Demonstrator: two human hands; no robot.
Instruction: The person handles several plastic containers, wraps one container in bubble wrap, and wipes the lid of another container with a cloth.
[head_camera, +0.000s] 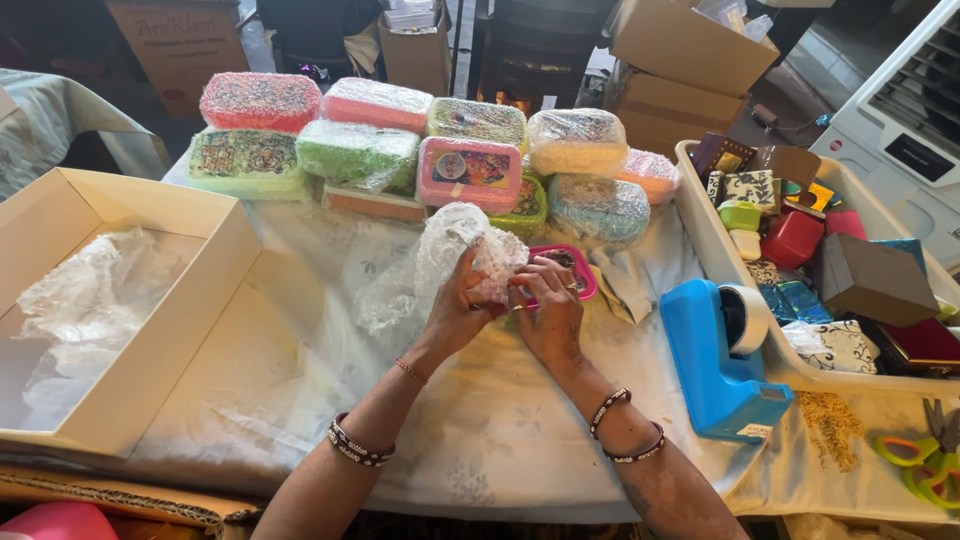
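My left hand (458, 310) and my right hand (548, 310) meet at the table's middle, both gripping a pink lunch box (572, 268) half covered in clear bubble wrap (440, 250). The wrap bunches over the box's left end and trails down to the left onto the cloth. My left fingers pinch the wrap against the box. My right hand presses on the box from the near side; a ring shows on one finger. Both wrists carry bracelets.
Several bubble-wrapped boxes (360, 150) are stacked at the back. A blue tape dispenser (715, 355) stands right of my hands. A white tray (715, 235) holds small boxes. An open cardboard box (200, 290) with wrap inside sits left. Green scissors (925, 465) lie at far right.
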